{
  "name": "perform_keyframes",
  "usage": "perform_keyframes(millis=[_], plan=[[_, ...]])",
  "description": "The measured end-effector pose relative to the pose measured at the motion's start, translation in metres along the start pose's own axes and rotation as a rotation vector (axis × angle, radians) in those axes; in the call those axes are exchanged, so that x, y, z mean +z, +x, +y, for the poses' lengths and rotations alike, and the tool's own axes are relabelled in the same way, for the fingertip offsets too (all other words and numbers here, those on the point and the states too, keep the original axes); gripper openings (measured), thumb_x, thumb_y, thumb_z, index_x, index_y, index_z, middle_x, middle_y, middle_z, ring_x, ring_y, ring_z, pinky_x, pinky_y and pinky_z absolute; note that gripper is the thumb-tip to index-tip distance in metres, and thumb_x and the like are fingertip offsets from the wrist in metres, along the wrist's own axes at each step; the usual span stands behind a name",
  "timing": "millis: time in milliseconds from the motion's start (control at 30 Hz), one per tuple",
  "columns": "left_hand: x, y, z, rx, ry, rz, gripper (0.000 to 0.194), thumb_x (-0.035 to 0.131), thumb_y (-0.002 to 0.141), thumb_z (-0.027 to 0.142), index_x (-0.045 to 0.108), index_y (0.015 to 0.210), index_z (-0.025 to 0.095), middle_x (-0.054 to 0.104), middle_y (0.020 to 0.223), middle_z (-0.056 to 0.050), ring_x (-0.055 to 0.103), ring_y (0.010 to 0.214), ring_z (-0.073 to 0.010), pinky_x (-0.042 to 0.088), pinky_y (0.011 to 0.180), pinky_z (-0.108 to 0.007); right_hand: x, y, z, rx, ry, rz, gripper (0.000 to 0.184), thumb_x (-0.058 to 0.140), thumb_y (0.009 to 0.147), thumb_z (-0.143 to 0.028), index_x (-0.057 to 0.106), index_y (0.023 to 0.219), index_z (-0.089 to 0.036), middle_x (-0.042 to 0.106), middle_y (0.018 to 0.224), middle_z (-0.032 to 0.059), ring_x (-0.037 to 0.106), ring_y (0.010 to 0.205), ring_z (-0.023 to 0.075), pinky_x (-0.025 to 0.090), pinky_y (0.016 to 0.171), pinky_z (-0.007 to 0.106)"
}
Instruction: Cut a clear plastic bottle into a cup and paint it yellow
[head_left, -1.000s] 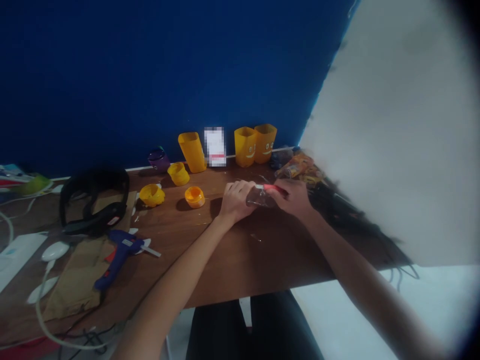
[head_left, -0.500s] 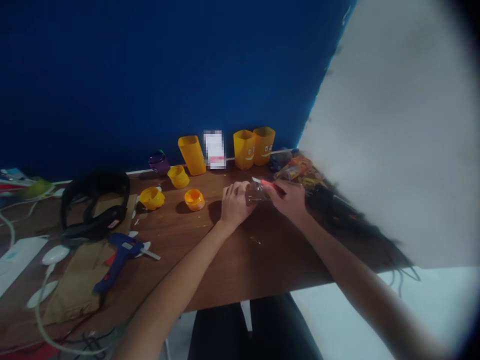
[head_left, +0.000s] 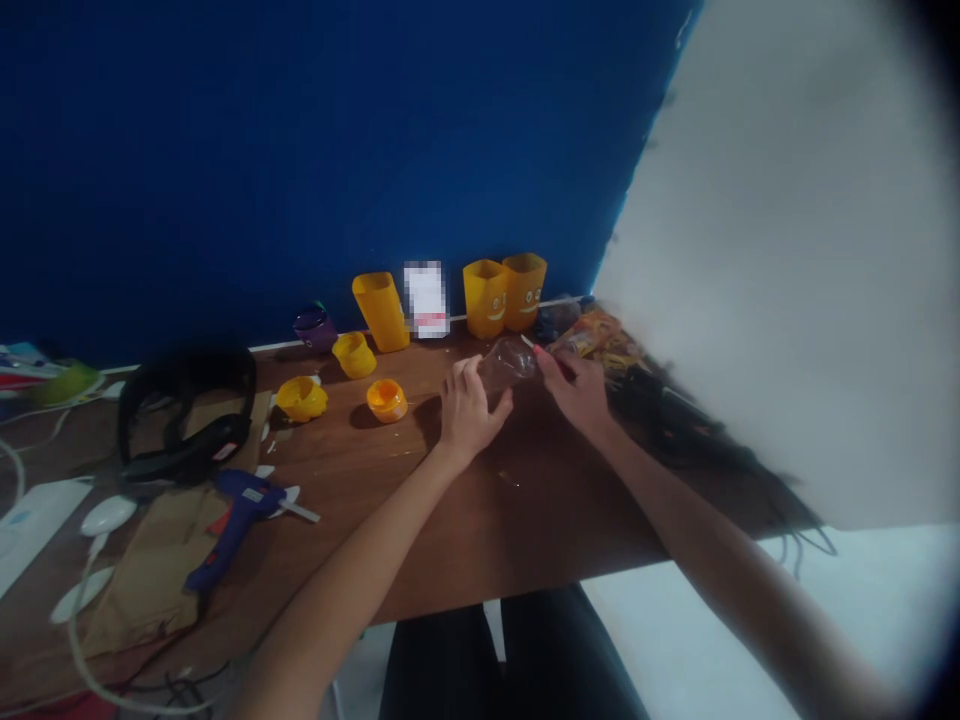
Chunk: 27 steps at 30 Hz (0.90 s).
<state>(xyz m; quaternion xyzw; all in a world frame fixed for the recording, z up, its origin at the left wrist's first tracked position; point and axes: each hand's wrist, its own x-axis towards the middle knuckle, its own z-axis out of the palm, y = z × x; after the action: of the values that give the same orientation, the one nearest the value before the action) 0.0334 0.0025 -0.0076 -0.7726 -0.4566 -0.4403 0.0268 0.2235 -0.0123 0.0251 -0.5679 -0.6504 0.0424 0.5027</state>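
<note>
Holding a clear rounded plastic piece (head_left: 511, 362) over the brown wooden tabletop (head_left: 480, 540): left hand (head_left: 469, 410), thumb spread from fingers; gripping a red pale-bladed cutter (head_left: 538, 350), just beside the piece: right hand (head_left: 577, 392).

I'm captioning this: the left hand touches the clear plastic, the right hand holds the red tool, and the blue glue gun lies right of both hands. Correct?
Not quite: in the head view, the blue glue gun lies left of the left hand and right hand. The rest stands.
</note>
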Motion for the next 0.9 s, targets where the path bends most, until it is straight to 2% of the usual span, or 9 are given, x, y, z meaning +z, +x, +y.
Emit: perform_keyframes(millis=[167, 267, 367, 433, 500, 600, 700, 800, 900], plan=[[0.0, 0.002, -0.005, -0.059, -0.036, 0.06, 0.059, 0.066, 0.083, 0.051, 0.042, 0.124, 0.017, 0.055, 0.118, -0.016, 0.054, 0.115, -0.0296, 0.047, 0.095, -0.047, -0.005, 0.0, -0.001, -0.128, -0.002, -0.123, 0.046, 0.049, 0.094, -0.055, 0.057, 0.067, -0.018, 0.046, 0.054, -0.0016, 0.043, 0.051, 0.0101, 0.03, 0.055, 0.027], [0.0, 0.001, -0.007, -0.062, -0.101, 0.097, 0.059, 0.073, 0.077, 0.048, 0.043, 0.119, 0.019, 0.056, 0.115, -0.013, 0.058, 0.111, -0.0276, 0.05, 0.091, -0.044, -0.003, -0.002, 0.001, -0.103, -0.008, -0.148, 0.042, 0.048, 0.095, -0.055, 0.064, 0.079, -0.019, 0.051, 0.057, -0.0014, 0.046, 0.054, 0.0109, 0.032, 0.057, 0.026], [0.001, -0.001, -0.01, -0.074, -0.154, 0.086, 0.07, 0.076, 0.073, 0.05, 0.04, 0.124, 0.02, 0.057, 0.117, -0.013, 0.061, 0.109, -0.0271, 0.052, 0.091, -0.044, 0.001, -0.002, 0.002, -0.079, 0.005, -0.172, 0.042, 0.043, 0.097, -0.054, 0.065, 0.084, -0.019, 0.055, 0.061, -0.0005, 0.05, 0.057, 0.012, 0.034, 0.059, 0.026], [0.002, -0.003, -0.01, -0.036, -0.176, 0.052, 0.075, 0.072, 0.076, 0.055, 0.035, 0.13, 0.018, 0.056, 0.119, -0.014, 0.061, 0.111, -0.0277, 0.051, 0.095, -0.046, 0.003, -0.002, 0.003, -0.062, -0.002, -0.159, 0.045, 0.04, 0.098, -0.053, 0.063, 0.079, -0.019, 0.055, 0.06, 0.0003, 0.051, 0.057, 0.0128, 0.034, 0.059, 0.026], [0.002, -0.004, -0.01, 0.042, -0.182, 0.005, 0.069, 0.06, 0.086, 0.053, 0.03, 0.135, 0.016, 0.054, 0.125, -0.017, 0.058, 0.118, -0.0281, 0.048, 0.1, -0.048, 0.003, -0.001, 0.003, -0.032, -0.024, -0.116, 0.046, 0.04, 0.098, -0.054, 0.064, 0.078, -0.02, 0.057, 0.06, 0.0011, 0.053, 0.057, 0.0137, 0.035, 0.059, 0.027], [0.002, -0.003, -0.009, 0.094, -0.154, -0.017, 0.064, 0.05, 0.094, 0.049, 0.025, 0.142, 0.015, 0.049, 0.133, -0.021, 0.053, 0.125, -0.0284, 0.046, 0.104, -0.049, 0.002, 0.001, 0.003, 0.013, -0.047, -0.068, 0.044, 0.042, 0.097, -0.054, 0.068, 0.088, -0.02, 0.062, 0.065, 0.0024, 0.054, 0.057, 0.0142, 0.036, 0.06, 0.027], [0.001, 0.0, -0.009, -0.005, -0.125, 0.068, 0.072, 0.062, 0.087, 0.049, 0.028, 0.142, 0.017, 0.049, 0.127, -0.017, 0.053, 0.12, -0.0276, 0.048, 0.101, -0.046, -0.001, 0.001, 0.002, -0.014, 0.002, -0.068, 0.042, 0.042, 0.098, -0.051, 0.069, 0.099, -0.02, 0.067, 0.073, 0.0038, 0.057, 0.06, 0.0141, 0.039, 0.062, 0.027], [-0.002, 0.004, -0.012, -0.117, -0.07, 0.169, 0.064, 0.074, 0.077, 0.045, 0.044, 0.128, 0.019, 0.05, 0.117, -0.012, 0.054, 0.113, -0.0273, 0.05, 0.096, -0.044, -0.002, -0.001, -0.001, -0.099, 0.033, -0.115, 0.039, 0.045, 0.098, -0.048, 0.07, 0.104, -0.019, 0.068, 0.075, 0.0035, 0.058, 0.061, 0.0134, 0.04, 0.063, 0.026], [-0.004, 0.006, -0.015, -0.134, -0.05, 0.244, 0.065, 0.08, 0.068, 0.041, 0.046, 0.119, 0.019, 0.051, 0.118, -0.012, 0.054, 0.115, -0.0292, 0.049, 0.097, -0.045, -0.001, -0.005, -0.004, -0.171, 0.046, -0.212, 0.036, 0.048, 0.097, -0.046, 0.072, 0.106, -0.021, 0.07, 0.08, 0.0024, 0.059, 0.063, 0.0121, 0.041, 0.063, 0.025]])
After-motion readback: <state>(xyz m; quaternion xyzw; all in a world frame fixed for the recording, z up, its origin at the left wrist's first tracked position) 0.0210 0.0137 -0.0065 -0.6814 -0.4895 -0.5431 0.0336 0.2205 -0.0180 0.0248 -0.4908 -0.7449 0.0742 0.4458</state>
